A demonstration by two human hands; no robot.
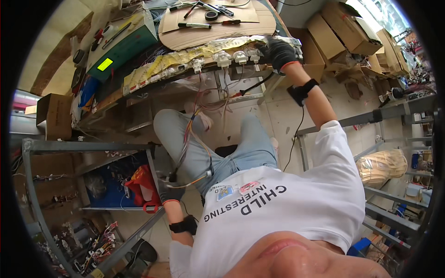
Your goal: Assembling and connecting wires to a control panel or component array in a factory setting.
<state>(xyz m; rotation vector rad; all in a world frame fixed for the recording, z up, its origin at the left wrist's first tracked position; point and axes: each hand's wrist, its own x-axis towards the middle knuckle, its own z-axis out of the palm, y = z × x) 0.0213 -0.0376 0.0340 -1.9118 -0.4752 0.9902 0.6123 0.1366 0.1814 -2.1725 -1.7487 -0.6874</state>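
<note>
My right hand (281, 54), in a dark glove with an orange cuff, reaches to the right end of a long wiring board (178, 59). Its fingers are bent over the board's edge beside a white connector (254, 56); what they pinch, if anything, is hidden. Down by my left thigh, my left hand (170, 187), also gloved, is closed around the lower part of a wire harness (189, 134). The harness's coloured wires hang from the board's white connectors (221, 59) across my legs. One lower branch ends in a small pale connector (209, 173).
A green tester box (123, 48) with a lit display stands at the bench's left. Cardboard (185, 34) behind the board bears tape, a marker and tools. Metal racks (88, 146) flank me, one beside a blue bin (109, 185). Cardboard boxes (340, 30) are piled at far right.
</note>
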